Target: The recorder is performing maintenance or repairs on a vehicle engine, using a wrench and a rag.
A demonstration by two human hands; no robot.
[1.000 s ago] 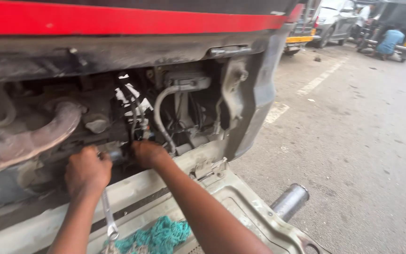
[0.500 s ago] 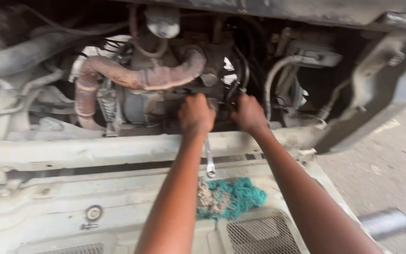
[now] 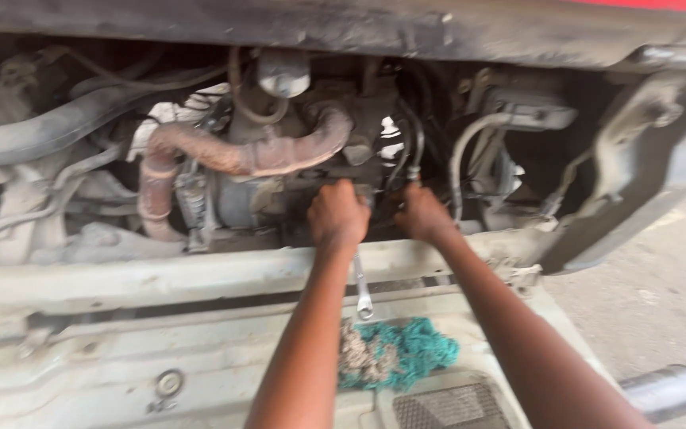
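Left hand [image 3: 337, 216] grip clamped around a metal wrench [image 3: 361, 287]; shank hangs down below the fist, ring end just above a teal rag [image 3: 406, 353] on the grey body panel [image 3: 200, 361]. Right hand [image 3: 422, 213] just right of it, fingers curled in at the engine parts by a black hose [image 3: 414, 151]; can't tell what they pinch. Rusty bent pipe [image 3: 240, 155] up-left of both grips.
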